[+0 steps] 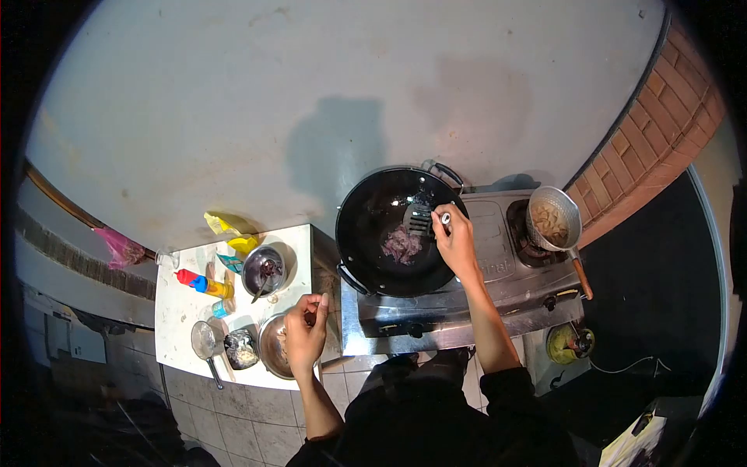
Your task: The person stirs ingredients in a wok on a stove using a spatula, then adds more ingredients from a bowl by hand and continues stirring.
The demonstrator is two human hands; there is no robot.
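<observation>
The right hand (457, 240) is closed round a slotted spatula (420, 219) in the wok (397, 231), just above a small heap of pinkish meat (401, 244) (it looks barely cooked, so most of the frying seems left). The left hand (305, 333) curls loosely over a metal bowl (274, 348) on the bench (175, 311); whether it grips anything I cannot tell. A saucepan (553, 219) sits on the far burner, clear of the wok.

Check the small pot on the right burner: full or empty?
Not empty. The small pot holds pale food that covers its bottom; how deep it goes cannot be told from above.
</observation>
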